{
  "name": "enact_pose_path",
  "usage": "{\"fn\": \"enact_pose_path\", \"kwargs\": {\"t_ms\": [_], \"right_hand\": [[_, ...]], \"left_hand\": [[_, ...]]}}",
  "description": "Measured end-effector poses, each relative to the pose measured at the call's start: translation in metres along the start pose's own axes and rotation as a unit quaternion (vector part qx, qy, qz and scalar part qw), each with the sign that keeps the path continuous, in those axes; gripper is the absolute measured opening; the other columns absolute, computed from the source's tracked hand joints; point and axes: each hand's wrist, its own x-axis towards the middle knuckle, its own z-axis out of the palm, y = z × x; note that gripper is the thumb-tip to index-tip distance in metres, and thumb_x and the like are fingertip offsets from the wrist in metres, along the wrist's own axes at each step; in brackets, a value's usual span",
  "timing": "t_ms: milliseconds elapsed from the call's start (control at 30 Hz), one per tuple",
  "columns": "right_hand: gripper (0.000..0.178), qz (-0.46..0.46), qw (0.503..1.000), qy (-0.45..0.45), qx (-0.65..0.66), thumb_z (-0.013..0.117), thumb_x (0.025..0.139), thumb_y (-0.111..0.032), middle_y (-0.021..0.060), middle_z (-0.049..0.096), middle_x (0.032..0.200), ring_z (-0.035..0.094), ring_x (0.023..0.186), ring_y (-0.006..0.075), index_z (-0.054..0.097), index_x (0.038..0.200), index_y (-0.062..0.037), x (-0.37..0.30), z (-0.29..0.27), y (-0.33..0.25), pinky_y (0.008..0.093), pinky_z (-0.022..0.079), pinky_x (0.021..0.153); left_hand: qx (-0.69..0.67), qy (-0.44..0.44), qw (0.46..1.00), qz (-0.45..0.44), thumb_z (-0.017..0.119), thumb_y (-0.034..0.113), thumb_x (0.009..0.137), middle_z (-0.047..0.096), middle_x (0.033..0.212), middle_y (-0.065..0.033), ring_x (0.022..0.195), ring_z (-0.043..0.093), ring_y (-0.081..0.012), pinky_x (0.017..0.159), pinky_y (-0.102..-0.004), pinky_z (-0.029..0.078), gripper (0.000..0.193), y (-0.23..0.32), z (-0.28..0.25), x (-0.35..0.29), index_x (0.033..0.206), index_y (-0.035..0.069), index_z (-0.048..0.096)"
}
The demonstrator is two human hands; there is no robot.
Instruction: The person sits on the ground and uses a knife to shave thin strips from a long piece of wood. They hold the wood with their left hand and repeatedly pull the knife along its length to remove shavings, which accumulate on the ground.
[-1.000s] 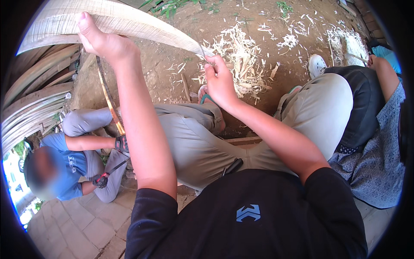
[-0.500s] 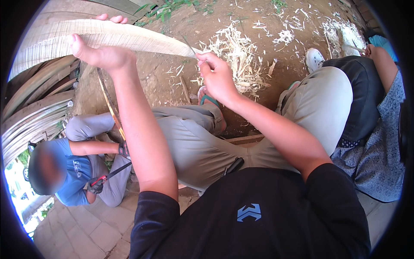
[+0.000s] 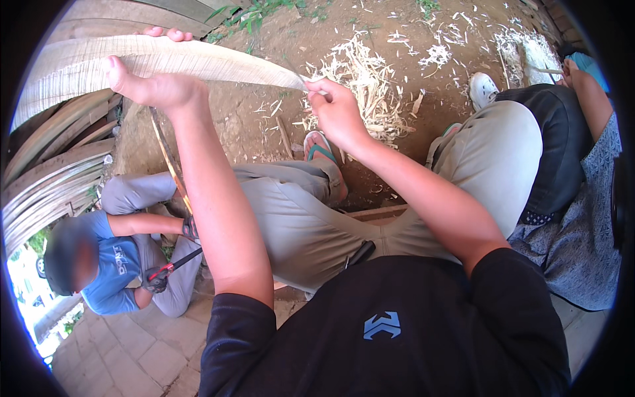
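Note:
A long, pale wooden board (image 3: 231, 65) stretches from the left rim to its narrow end near the middle. My left hand (image 3: 165, 89) is closed around the board, its fingertips showing over the far edge and its thumb along the near side. At the narrow end, my right hand (image 3: 338, 114) is closed in a pinch, thumb and forefinger together. A thin dark sliver-like piece (image 3: 299, 77) sticks out from those fingertips, against the board's end. Whether it is a blade or a strip of wood cannot be made out.
Pale wood shavings (image 3: 367, 89) lie heaped on the dirt floor. At left, a seated co-worker in gloves holds a red-and-black tool (image 3: 175, 263), beside stacked boards (image 3: 56, 182). Another person's hand (image 3: 570, 73) is close by at right. My sandalled foot (image 3: 321, 149) is below my right hand.
The board has dropped slightly, and my left hand stays on it. My right hand has shifted a little down and right. The co-worker at left has moved the head and tool slightly.

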Motion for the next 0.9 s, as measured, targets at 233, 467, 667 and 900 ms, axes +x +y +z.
{"fn": "enact_pose_path", "kwargs": {"t_ms": [233, 467, 667, 900], "right_hand": [[0.022, 0.0, 0.999, -0.001, -0.051, 0.059, 0.103, -0.007, 0.0029, 0.064, 0.082, 0.052, 0.072, 0.0074, 0.069, 0.12, 0.001, -0.002, -0.002, 0.001, 0.0268, 0.043, 0.064], [0.022, 0.073, 0.993, 0.021, -0.094, 0.057, 0.103, -0.008, 0.0048, 0.064, 0.08, 0.053, 0.072, 0.0084, 0.069, 0.119, 0.0004, 0.005, -0.01, 0.023, 0.0284, 0.044, 0.064], [0.023, 0.039, 0.998, 0.02, -0.054, 0.057, 0.104, -0.008, 0.003, 0.062, 0.077, 0.051, 0.067, 0.0088, 0.069, 0.121, 0.0005, 0.007, -0.009, 0.026, 0.0286, 0.043, 0.061], [0.022, 0.034, 0.998, -0.011, -0.053, 0.057, 0.101, -0.012, 0.013, 0.067, 0.074, 0.061, 0.064, 0.0179, 0.071, 0.113, -0.0002, 0.007, -0.009, 0.001, 0.0362, 0.046, 0.059]], "left_hand": [[-0.003, 0.017, 1.0, -0.011, 0.043, 0.07, 0.087, 0.055, 0.093, -0.0105, 0.076, 0.055, -0.029, 0.074, -0.0466, 0.046, 0.064, 0.002, -0.003, -0.001, 0.101, 0.009, 0.052], [-0.014, 0.012, 1.0, -0.013, 0.043, 0.071, 0.087, 0.055, 0.094, -0.0106, 0.076, 0.055, -0.0288, 0.074, -0.0462, 0.046, 0.064, 0.0, 0.002, -0.002, 0.101, 0.008, 0.052], [-0.022, -0.009, 1.0, -0.01, 0.043, 0.07, 0.088, 0.058, 0.094, -0.0118, 0.074, 0.057, -0.0294, 0.071, -0.0465, 0.047, 0.065, -0.001, 0.001, -0.002, 0.105, 0.008, 0.053], [-0.017, -0.019, 1.0, -0.004, 0.042, 0.074, 0.087, 0.063, 0.098, -0.0205, 0.074, 0.066, -0.0365, 0.069, -0.0489, 0.051, 0.073, -0.004, -0.008, 0.0, 0.112, 0.006, 0.055]]}}
